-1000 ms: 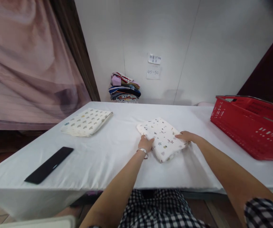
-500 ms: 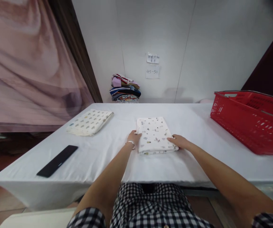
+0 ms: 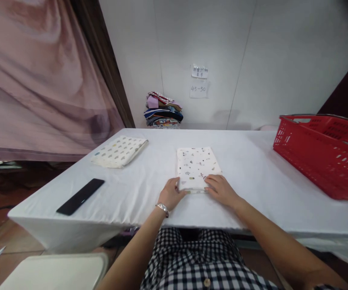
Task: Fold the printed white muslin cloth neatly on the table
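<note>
A folded white cloth with small coloured prints (image 3: 197, 165) lies square in the middle of the white table (image 3: 252, 177). My left hand (image 3: 171, 194) grips its near left corner, fingers curled on the edge. Over the near right edge lies my right hand (image 3: 220, 188), fingers bent and pressing on the fabric. A silver bracelet sits on my left wrist.
A second folded cloth with heart-like prints (image 3: 119, 150) lies at the table's left. A black flat device (image 3: 80, 196) rests near the left front edge. A red plastic basket (image 3: 325, 153) stands at the right. A stack of folded clothes (image 3: 163, 115) sits against the back wall.
Both hands have slid from the cloth's sides to its near edge. The cloth, angled a second ago, now lies straight.
</note>
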The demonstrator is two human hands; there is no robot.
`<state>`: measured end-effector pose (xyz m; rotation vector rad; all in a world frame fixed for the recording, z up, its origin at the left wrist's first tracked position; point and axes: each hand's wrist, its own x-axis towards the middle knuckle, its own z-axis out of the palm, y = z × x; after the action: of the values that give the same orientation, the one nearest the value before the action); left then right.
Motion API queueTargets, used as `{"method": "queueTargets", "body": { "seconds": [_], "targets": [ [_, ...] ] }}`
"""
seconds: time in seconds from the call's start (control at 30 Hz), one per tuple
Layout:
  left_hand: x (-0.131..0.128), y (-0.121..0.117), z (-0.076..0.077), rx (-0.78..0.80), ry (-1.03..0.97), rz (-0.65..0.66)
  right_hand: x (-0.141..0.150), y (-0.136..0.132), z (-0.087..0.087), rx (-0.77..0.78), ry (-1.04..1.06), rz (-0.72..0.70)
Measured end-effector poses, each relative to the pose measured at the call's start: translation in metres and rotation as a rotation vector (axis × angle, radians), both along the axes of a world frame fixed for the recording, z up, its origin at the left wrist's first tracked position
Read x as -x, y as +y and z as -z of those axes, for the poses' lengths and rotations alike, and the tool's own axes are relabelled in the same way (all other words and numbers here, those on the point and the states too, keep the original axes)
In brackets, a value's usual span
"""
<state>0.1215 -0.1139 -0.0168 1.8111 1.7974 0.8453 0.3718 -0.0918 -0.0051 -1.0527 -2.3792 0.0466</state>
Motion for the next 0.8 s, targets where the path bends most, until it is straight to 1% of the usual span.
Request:
{"method": "queueTargets", "body": {
  "seconds": [0.1, 0.17, 0.27, 0.37, 0.57, 0.7, 0.8],
  "targets": [
    [-0.006, -0.002, 0.000, -0.051, 0.144, -0.014, -0.003, -0.001, 0.004, -0.009, -0.048, -0.016],
    [-0.007, -0.002, 0.000, -0.070, 0.196, -0.019, -0.007, 0.000, 0.006, -0.014, -0.058, -0.016],
    [-0.008, -0.003, -0.003, -0.098, 0.242, -0.009, -0.015, 0.002, 0.011, -0.030, -0.041, 0.034],
    [-0.009, -0.005, -0.006, -0.082, 0.292, -0.008, -0.021, 0.003, 0.018, -0.033, -0.014, 0.080],
    [-0.013, -0.006, -0.009, -0.044, 0.432, 0.023, -0.024, 0.005, 0.028, -0.029, 0.014, 0.084],
    [-0.015, -0.006, -0.012, -0.005, 0.469, 0.019, -0.023, 0.006, 0.032, -0.043, 0.055, 0.107],
    [-0.017, -0.006, -0.013, -0.012, 0.480, -0.005, -0.022, 0.005, 0.031, -0.049, 0.061, 0.102]
  ]
}}
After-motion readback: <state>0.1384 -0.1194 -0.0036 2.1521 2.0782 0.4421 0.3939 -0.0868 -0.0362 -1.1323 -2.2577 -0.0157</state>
